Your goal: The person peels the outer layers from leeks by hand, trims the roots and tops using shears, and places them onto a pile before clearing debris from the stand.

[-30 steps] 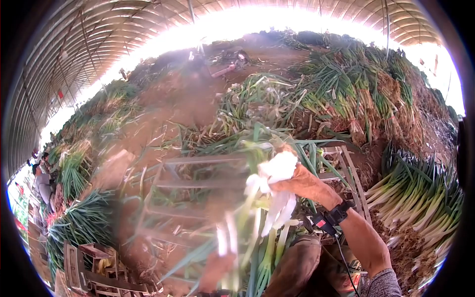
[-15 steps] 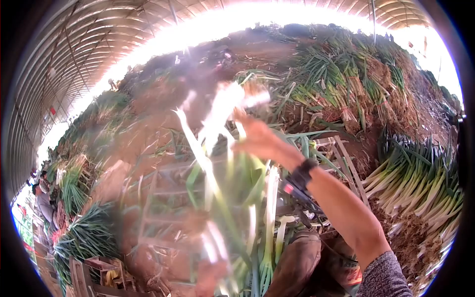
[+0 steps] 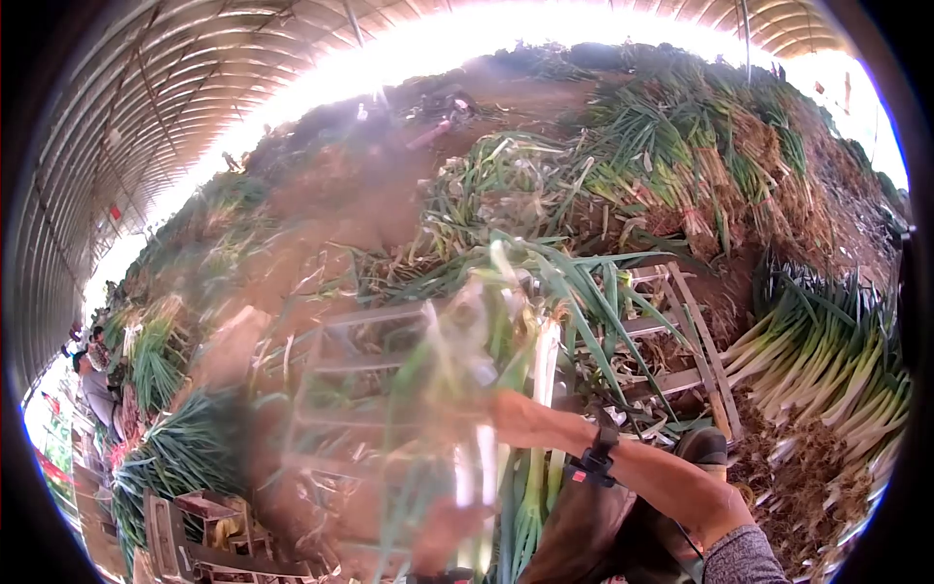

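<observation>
Green onions [image 3: 487,462] with long white stalks stand in front of me, partly smeared by a haze in the middle of the view. Low in the view, my left hand [image 3: 445,533] is closed around several of their stalks, its outline blurred. My right hand [image 3: 508,419] reaches in from the right at the upper part of these stalks, a black band on its wrist. Blur hides its fingers. Beside the right hand, a thick white stalk [image 3: 546,365] stands upright. Loose green leaves [image 3: 584,292] droop over a wooden frame [image 3: 702,355] behind it.
Rooted green onions [image 3: 817,360] lie in a row at the right. Tied bundles [image 3: 681,185] are heaped at the back right, trimmed leaves [image 3: 506,185] beside them. Another bundle [image 3: 180,462] and a wooden crate [image 3: 209,535] are at lower left. A person [image 3: 97,389] is at far left.
My right hand has come down toward me from higher up, where it was among bright white stalks. My left hand stays low at the stalks. Drooping leaves now show over the frame.
</observation>
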The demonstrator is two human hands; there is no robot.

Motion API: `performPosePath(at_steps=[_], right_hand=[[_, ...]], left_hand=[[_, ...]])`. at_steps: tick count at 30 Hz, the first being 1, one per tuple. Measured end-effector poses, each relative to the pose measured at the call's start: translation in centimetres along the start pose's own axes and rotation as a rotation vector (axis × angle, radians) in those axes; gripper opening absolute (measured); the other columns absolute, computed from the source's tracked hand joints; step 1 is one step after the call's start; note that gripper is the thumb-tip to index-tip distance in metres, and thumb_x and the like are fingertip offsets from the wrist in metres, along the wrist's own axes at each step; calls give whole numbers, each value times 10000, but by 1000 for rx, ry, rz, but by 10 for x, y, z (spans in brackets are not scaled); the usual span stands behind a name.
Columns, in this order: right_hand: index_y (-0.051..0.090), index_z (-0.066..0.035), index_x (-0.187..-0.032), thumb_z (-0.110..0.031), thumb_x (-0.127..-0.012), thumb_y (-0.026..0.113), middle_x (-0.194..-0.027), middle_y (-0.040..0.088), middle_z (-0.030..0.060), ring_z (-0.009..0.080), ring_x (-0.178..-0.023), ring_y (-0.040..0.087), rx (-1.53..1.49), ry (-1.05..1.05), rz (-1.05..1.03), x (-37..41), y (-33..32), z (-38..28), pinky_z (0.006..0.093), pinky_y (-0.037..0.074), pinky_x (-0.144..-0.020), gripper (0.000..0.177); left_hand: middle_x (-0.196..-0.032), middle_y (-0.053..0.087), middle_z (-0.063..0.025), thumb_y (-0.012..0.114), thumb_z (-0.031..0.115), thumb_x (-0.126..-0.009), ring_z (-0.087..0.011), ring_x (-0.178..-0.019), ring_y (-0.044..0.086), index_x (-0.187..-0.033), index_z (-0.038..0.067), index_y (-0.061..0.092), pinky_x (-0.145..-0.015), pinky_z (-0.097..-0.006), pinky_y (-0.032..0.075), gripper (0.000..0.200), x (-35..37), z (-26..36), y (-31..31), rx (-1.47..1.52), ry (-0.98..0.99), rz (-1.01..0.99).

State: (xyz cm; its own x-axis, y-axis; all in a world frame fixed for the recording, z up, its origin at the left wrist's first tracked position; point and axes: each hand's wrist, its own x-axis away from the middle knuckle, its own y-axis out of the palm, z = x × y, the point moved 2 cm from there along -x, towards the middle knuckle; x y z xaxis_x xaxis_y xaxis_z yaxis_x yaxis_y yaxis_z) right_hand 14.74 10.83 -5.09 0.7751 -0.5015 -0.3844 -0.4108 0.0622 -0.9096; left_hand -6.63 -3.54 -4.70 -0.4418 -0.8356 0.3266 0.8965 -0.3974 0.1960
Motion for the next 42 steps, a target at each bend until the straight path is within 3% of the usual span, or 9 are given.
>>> performPosePath(at_steps=[4, 10, 13, 18, 28, 35, 38, 40, 42], right_hand=[[636, -56, -787, -8, -717, 625, -659, 603, 38, 236, -640, 599, -63, 445, 141, -14, -104, -18, 409, 475, -585, 86], [665, -38, -1113, -116, -959, 613, -813, 689, 138, 268, -745, 695, -325, 980, 580, 19, -223, 56, 364, 571, -637, 180], [557, -28, -1286, -110, -938, 623, -826, 694, 156, 302, -761, 699, 218, 974, 270, 48, -218, 60, 393, 585, -652, 364], [553, 1, -1206, -109, -910, 554, -848, 699, 184, 289, -696, 707, -3, 1058, 5, 99, -141, 52, 397, 591, -628, 317], [607, 19, -949, -193, -903, 611, -817, 686, 117, 179, -667, 705, -791, 1144, -43, 105, -92, 14, 294, 515, -504, 217], [574, -17, -1185, -147, -941, 637, -905, 670, 67, 187, -706, 676, -1091, 1207, 233, 104, -49, 35, 273, 514, -558, 283], [568, -4, -1194, -155, -942, 649, -919, 672, 93, 201, -764, 705, -1400, 1165, 404, 107, -32, 36, 278, 532, -553, 305], [572, 5, -1200, -191, -960, 637, -975, 671, 119, 213, -784, 711, -1405, 1184, 351, 100, -39, 34, 308, 553, -561, 316], [580, 9, -1196, -226, -972, 625, -999, 668, 129, 230, -762, 704, -1338, 1213, 213, 93, -39, 41, 319, 556, -559, 327]], left_hand=[[-745, 659, -40, 782, 40, -845, -86, -528, 482, -990, -3, 713, -477, -249, 358, 167, 0, -4, 6, 20, -33, 40], [-744, 654, -56, 747, 15, -862, -94, -535, 494, -1050, -24, 683, -492, -245, 381, 202, 8, 31, 18, 0, -189, 299], [-797, 671, -34, 764, 52, -859, -99, -634, 574, -1073, -29, 687, -571, -251, 446, 242, -15, 6, -4, -49, -29, 255], [-904, 688, -11, 775, 140, -863, -82, -793, 591, -1087, -21, 704, -702, -245, 465, 285, -71, -46, -22, -458, 24, 313], [-875, 715, -98, 775, 343, -843, -201, -812, 661, -1003, 20, 695, -698, -368, 527, 369, -104, -47, 7, -657, 173, 370], [-946, 728, -90, 905, 266, -697, -166, -820, 667, -1105, 5, 635, -748, -341, 559, 554, -116, -70, 8, -771, 214, 427], [-947, 723, -78, 893, 220, -711, -153, -822, 662, -1089, 3, 636, -734, -329, 557, 506, -108, -50, 7, -696, 245, 406], [-939, 719, -71, 884, 180, -712, -150, -818, 660, -1082, 10, 640, -728, -320, 554, 475, -109, -42, -4, 65, 193, 202], [-894, 707, -53, 856, 104, -716, -147, -795, 654, -1067, 26, 651, -727, -307, 549, 414, -90, 2, 9, -37, 186, 239]])
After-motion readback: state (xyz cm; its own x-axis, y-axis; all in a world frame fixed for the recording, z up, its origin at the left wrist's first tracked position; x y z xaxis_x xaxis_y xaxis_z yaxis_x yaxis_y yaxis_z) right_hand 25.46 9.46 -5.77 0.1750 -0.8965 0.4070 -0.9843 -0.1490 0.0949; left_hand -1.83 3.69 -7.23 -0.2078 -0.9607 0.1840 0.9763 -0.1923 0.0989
